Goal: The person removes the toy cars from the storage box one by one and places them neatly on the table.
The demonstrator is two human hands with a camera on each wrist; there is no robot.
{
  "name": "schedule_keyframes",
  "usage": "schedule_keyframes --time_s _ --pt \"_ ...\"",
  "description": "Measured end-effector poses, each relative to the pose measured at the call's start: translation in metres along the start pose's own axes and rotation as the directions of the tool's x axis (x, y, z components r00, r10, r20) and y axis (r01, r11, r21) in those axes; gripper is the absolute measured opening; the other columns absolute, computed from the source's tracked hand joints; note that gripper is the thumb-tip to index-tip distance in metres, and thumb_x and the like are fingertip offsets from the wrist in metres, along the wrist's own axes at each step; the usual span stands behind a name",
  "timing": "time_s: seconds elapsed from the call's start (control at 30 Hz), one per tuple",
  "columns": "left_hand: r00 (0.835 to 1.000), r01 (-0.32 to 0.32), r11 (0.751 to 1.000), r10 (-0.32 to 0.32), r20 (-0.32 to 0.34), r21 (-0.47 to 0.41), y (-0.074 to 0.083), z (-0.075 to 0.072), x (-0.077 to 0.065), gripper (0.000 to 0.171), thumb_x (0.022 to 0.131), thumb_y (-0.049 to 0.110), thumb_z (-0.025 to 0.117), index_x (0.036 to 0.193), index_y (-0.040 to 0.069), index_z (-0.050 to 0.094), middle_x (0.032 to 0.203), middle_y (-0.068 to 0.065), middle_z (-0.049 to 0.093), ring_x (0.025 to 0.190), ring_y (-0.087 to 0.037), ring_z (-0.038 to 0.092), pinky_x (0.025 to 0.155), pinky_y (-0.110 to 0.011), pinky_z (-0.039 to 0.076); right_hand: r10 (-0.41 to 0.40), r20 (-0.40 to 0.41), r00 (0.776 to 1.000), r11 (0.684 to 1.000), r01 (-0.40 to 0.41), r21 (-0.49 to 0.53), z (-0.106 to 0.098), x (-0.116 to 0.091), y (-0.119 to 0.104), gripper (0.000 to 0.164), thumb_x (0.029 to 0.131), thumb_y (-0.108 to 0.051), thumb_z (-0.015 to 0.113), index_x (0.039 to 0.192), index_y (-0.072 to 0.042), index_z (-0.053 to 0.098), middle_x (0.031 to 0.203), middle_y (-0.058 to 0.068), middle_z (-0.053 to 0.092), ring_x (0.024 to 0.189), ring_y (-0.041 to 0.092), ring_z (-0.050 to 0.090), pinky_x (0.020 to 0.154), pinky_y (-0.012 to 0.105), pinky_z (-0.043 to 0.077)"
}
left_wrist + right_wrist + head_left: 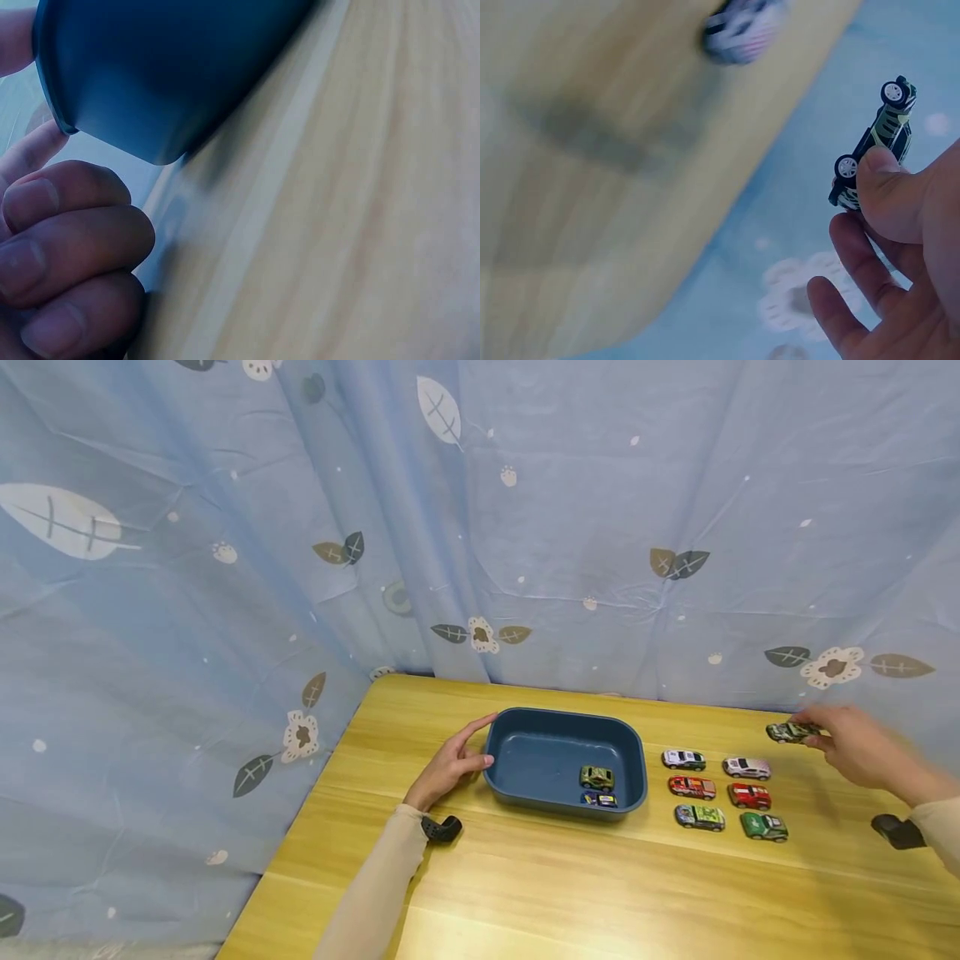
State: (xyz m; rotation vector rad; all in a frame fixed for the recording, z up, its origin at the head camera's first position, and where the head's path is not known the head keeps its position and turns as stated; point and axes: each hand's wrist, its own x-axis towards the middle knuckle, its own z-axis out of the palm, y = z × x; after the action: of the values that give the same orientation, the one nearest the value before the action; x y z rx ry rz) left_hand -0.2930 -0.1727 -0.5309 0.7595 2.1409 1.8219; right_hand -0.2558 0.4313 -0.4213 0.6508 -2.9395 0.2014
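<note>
My right hand point(862, 747) pinches a camouflage-patterned toy car point(787, 732) between thumb and fingers, raised above the table's far right. In the right wrist view the same toy car point(889, 124) shows its wheels, and the lower fingers are loosely bent. On the left, my left hand point(450, 767) touches the near end of a dark blue plastic tub point(532, 764). Its thumb and index finger are extended against the rim; the other fingers point(82, 255) are bent beside the tub. Inside lie a green camouflage toy car point(597, 778) and a blue toy car point(599, 799).
Right of the tub, several toy cars form two columns on the wooden table point(525, 885), among them a white one point(683, 760), a red one point(749, 796) and a green one point(764, 827). A blue patterned curtain point(570, 527) hangs along the table's back and left edges.
</note>
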Motion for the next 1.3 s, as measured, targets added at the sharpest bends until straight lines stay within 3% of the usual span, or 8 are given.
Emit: schedule_keyframes --time_s 0.2,0.43,0.57,0.8,1.1,1.3 --pt "1.000 0.006 1.000 -0.006 -0.019 0.012 0.001 -0.001 0.001 0.072 0.102 0.009 0.065 0.167 0.023 0.036 0.051 0.005 0.033 0.042 -0.018 0.027 0.045 -0.029 0.027 -0.006 -0.017 1.000 0.991 0.004 -0.130 0.018 -0.022 0.019 0.026 0.076 0.008 0.083 0.101 0.005 0.075 0.092 0.019 0.075 0.084 0.044 0.070 0.081 0.064 0.054" --pt "1.000 0.003 1.000 -0.003 -0.019 0.025 0.001 -0.001 0.002 0.071 0.103 0.011 0.066 0.166 0.026 0.038 0.051 0.004 0.032 0.042 -0.016 0.027 0.046 -0.028 0.027 0.019 0.023 1.000 0.995 -0.017 -0.098 0.038 -0.037 0.033 0.026 0.076 0.010 0.082 0.101 0.009 0.072 0.088 0.021 0.073 0.077 0.042 0.068 0.077 0.063 0.055" --pt "1.000 -0.001 0.999 0.002 -0.030 0.038 0.001 -0.001 0.002 0.070 0.103 0.013 0.067 0.165 0.031 0.040 0.052 0.003 0.032 0.042 -0.013 0.027 0.047 -0.027 0.028 0.034 0.004 0.999 0.997 -0.033 -0.073 0.051 -0.040 0.035 0.029 0.077 0.009 0.080 0.104 0.011 0.069 0.090 0.025 0.072 0.080 0.046 0.068 0.079 0.065 0.054" --pt "1.000 0.002 1.000 -0.001 -0.026 0.030 0.001 0.001 0.001 0.070 0.103 0.012 0.066 0.165 0.029 0.039 0.051 0.002 0.032 0.042 -0.016 0.027 0.046 -0.027 0.028 0.051 -0.066 0.997 0.997 -0.054 -0.049 0.067 -0.047 0.036 0.028 0.079 0.011 0.075 0.106 0.013 0.066 0.096 0.032 0.071 0.083 0.052 0.066 0.080 0.068 0.052" --pt "1.000 0.007 1.000 -0.006 -0.012 0.017 0.000 0.002 -0.001 0.070 0.104 0.012 0.065 0.166 0.028 0.038 0.051 0.005 0.032 0.042 -0.017 0.026 0.046 -0.028 0.028 0.153 0.038 0.987 0.988 -0.152 -0.027 0.072 -0.051 0.034 0.028 0.088 0.011 0.068 0.115 0.015 0.062 0.104 0.035 0.064 0.095 0.058 0.063 0.084 0.070 0.051" --pt "1.000 0.013 1.000 -0.013 -0.016 0.012 -0.001 0.002 0.000 0.070 0.103 0.013 0.066 0.165 0.032 0.039 0.052 0.004 0.032 0.043 -0.017 0.026 0.047 -0.027 0.027 0.166 0.060 0.984 0.986 -0.164 -0.038 0.073 -0.053 0.031 0.043 0.089 0.008 0.072 0.128 0.013 0.056 0.112 0.040 0.060 0.099 0.059 0.062 0.085 0.071 0.051"
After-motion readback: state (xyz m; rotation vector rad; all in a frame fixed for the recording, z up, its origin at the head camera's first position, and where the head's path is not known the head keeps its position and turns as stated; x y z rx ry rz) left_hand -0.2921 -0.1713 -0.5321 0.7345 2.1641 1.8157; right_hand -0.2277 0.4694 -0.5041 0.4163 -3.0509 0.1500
